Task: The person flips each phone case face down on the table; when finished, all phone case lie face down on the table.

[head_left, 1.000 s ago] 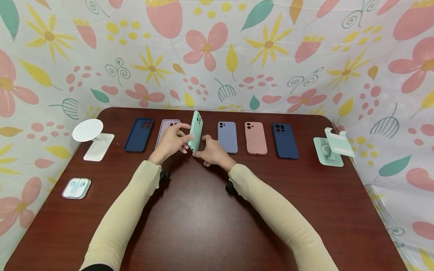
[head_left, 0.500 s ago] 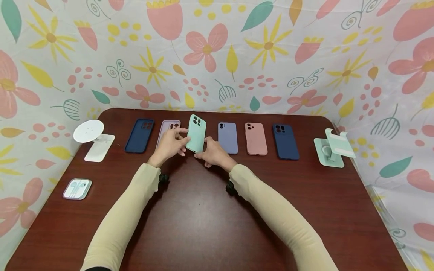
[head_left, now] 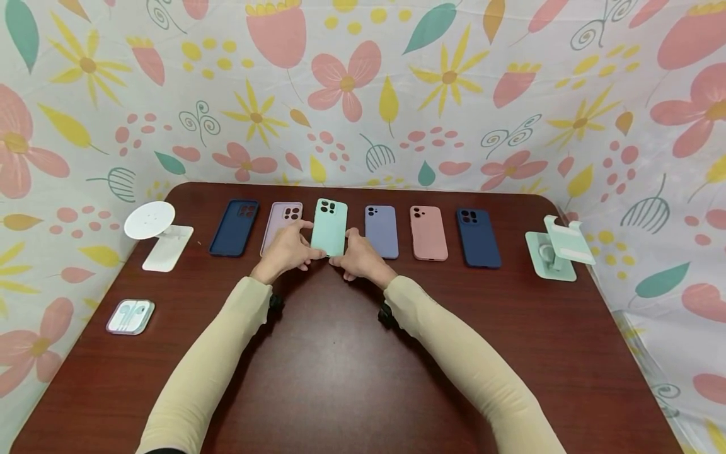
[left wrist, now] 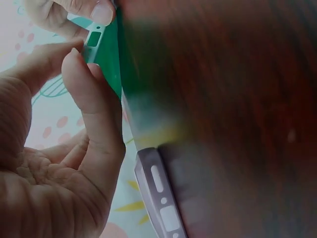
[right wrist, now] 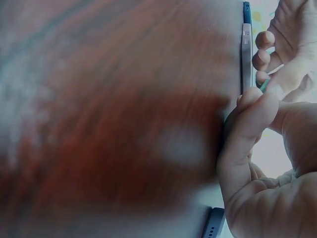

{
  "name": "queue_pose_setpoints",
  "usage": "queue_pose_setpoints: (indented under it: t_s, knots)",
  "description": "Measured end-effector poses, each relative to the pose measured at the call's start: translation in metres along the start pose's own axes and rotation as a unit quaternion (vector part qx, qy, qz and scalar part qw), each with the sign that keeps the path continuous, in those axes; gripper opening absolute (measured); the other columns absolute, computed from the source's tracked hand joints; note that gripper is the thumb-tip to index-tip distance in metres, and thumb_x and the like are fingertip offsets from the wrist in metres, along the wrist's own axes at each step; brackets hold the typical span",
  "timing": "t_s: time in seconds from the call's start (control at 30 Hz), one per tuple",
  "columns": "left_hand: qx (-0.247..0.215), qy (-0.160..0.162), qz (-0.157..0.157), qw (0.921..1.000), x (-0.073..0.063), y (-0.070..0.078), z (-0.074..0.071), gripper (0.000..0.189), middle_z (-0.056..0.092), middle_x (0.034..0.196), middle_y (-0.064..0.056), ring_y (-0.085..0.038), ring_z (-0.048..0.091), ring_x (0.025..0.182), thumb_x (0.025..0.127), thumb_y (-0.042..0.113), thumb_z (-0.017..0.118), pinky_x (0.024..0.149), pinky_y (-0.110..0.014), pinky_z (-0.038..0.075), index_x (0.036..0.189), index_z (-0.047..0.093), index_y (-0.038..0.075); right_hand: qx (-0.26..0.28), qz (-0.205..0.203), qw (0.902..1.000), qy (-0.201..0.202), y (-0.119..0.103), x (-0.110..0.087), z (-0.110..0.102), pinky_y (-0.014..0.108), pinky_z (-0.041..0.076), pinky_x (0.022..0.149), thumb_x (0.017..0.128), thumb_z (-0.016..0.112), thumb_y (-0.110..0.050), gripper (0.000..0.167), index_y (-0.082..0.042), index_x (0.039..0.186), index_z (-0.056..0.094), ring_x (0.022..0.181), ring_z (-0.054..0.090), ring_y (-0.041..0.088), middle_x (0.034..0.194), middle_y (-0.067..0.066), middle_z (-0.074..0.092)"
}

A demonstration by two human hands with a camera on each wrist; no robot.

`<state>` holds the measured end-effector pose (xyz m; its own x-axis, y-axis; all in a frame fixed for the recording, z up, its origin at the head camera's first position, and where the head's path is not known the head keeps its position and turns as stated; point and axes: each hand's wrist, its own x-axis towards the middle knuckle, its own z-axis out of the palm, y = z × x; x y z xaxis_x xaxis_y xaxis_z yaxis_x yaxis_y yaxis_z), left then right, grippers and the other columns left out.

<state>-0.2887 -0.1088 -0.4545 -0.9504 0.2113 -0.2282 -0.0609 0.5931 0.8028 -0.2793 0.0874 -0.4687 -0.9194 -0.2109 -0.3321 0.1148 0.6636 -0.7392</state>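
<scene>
A mint green phone case [head_left: 330, 226] with camera cutouts at its top leans low over the table, between both hands. My left hand [head_left: 288, 247] pinches its lower left corner, thumb on the bottom edge. On the other side, my right hand [head_left: 363, 257] holds the lower right corner with thumb and fingers. The left wrist view shows the bottom end of the mint case [left wrist: 94, 39], slots visible, at the left fingertips. From the right wrist only a green sliver of the case [right wrist: 265, 85] shows; the rest is behind the fingers.
In the same row lie a dark blue case [head_left: 234, 228], a pale lilac case [head_left: 275, 221], a periwinkle case [head_left: 381, 232], a pink case [head_left: 428, 233] and another navy case [head_left: 479, 238]. A white stand [head_left: 150, 219], boxed earphones [head_left: 130, 316] and a mint stand [head_left: 550, 255] flank them.
The mint case has turned from nearly edge-on to back facing up and tipped down toward the table. The left hand has slid down to its lower corner; the right hand stays close to its place.
</scene>
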Motion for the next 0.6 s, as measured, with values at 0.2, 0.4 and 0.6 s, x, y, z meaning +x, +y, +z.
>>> queue_pose_setpoints:
  t_s: [0.2,0.4,0.6]
  knots:
    - [0.011,-0.012,-0.013,0.9998,0.0001,-0.0013,0.0036,0.082,0.071,0.089,-0.012,-0.013,0.069,0.057,0.094,0.015,0.085,0.059,-0.029,0.066,0.162,0.042,0.002,-0.005,0.000,1.0000,0.001,0.0021,-0.0005,0.0003,0.029,0.062,0.055,0.104,0.078,-0.021,0.081,0.000,0.164,0.028,0.048,0.064,0.015,0.067,0.008,0.068]
    - [0.016,-0.021,-0.023,0.9994,0.0002,0.0000,0.0048,0.081,0.069,0.075,-0.010,-0.013,0.068,0.054,0.095,0.014,0.084,0.058,-0.030,0.066,0.163,0.042,0.000,-0.012,0.004,0.9999,0.006,0.0017,-0.0001,0.0010,0.029,0.062,0.054,0.104,0.077,-0.021,0.084,0.000,0.166,0.025,0.046,0.064,0.015,0.066,0.008,0.068]
    - [0.013,-0.027,-0.034,0.9990,0.0019,0.0033,0.0070,0.081,0.068,0.077,-0.013,-0.014,0.068,0.055,0.095,0.013,0.084,0.057,-0.031,0.067,0.163,0.042,0.000,-0.015,0.009,0.9998,0.006,-0.0003,-0.0008,0.0000,0.029,0.062,0.052,0.104,0.077,-0.019,0.085,-0.002,0.167,0.022,0.046,0.064,0.016,0.068,0.010,0.069]
